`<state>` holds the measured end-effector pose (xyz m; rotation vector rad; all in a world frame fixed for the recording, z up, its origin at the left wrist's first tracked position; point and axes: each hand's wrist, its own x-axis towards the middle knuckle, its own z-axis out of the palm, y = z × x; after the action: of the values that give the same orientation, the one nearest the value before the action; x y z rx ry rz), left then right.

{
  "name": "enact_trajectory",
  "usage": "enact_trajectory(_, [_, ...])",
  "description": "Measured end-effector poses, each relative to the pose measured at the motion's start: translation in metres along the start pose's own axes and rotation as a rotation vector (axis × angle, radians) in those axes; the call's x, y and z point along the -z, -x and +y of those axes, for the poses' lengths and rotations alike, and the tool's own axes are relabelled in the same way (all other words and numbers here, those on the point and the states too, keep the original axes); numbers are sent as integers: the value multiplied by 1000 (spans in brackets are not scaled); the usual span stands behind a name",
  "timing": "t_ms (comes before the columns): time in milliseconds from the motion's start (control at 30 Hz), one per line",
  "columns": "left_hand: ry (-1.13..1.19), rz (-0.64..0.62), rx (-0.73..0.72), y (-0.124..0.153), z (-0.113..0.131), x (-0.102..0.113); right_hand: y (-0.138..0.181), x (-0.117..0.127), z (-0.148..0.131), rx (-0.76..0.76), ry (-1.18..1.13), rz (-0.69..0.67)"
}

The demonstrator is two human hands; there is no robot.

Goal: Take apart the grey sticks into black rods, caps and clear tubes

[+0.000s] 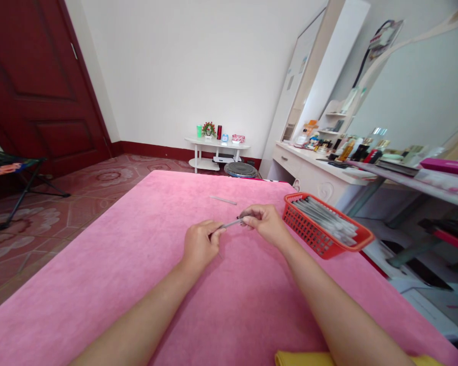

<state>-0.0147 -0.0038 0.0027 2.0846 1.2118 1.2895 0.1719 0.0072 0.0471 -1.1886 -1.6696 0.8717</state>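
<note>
Both hands are over a pink cloth-covered table (pixel 137 264). My left hand (pixel 202 244) is closed around a thin grey pen-like stick (pixel 232 223), which points to the right. My right hand (pixel 262 222) pinches at the stick's far end, where a small dark part shows between the fingertips; its exact shape is too small to make out. Another thin grey stick (pixel 223 200) lies on the cloth just beyond the hands. To the right of my right hand stands an orange-red plastic basket (pixel 309 230) holding many similar grey sticks (pixel 324 218).
A folded yellow cloth (pixel 301 358) lies at the near edge, under my right forearm. On the right is a white dressing table (pixel 309 170) crowded with bottles. A small white stand (pixel 217 143) is at the far wall, and a folding chair (pixel 19 173) at left.
</note>
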Motion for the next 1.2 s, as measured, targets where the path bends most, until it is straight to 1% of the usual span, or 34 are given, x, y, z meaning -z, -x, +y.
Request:
enact_trajectory(33, [-24, 5, -7, 0, 1, 1, 0, -1, 0, -22, -29, 3])
enact_trajectory(100, [29, 8, 13, -1, 2, 0, -1, -3, -2, -40, -78, 11])
enact_trajectory(267, [404, 30, 135, -6, 0, -8, -2, -8, -7, -36, -289, 34])
enact_trajectory(333, [505, -5, 180, -5, 1, -13, -1, -12, -8, -43, -356, 34])
enact_trajectory(400, [585, -68, 183, -2, 4, -17, 1, -19, -10, -36, -343, 11])
enact_trajectory(467, [620, -102, 138, 0, 7, -19, 4, -26, -13, -6, -268, -3])
enact_trajectory(533, [583, -90, 84, 2, 7, -17, 7, -31, -18, 27, -187, 23])
enact_trajectory(600, [506, -59, 66, 2, 3, -13, 8, -27, -25, 47, -145, 94])
enact_trajectory(667, [463, -12, 95, 0, -3, -8, 9, -13, -33, 57, -129, 186])
enact_trajectory(733, [442, 56, 125, -1, -8, -6, 11, 12, -39, 76, -93, 297])
enact_trajectory(800, [421, 86, 131, -2, -11, -5, 14, 46, -41, 107, -12, 429])
enact_trajectory(867, [407, 75, 118, -3, -11, -6, 21, 83, -37, 113, 80, 573])
enact_trajectory(933, [407, 69, 108, -3, -11, -8, 29, 119, -28, 98, 161, 739])
enact_trajectory(1000, [408, 84, 110, -3, -11, -8, 37, 148, -16, 92, 224, 846])
enact_trajectory(1033, [405, 95, 112, -4, -12, -9, 40, 159, -10, 86, 250, 877])
enact_trajectory(1100, [395, 116, 114, -4, -15, -8, 45, 174, 3, 64, 261, 908])
enact_trajectory(1200, [382, 136, 116, -5, -19, -7, 50, 182, 16, 11, 260, 907])
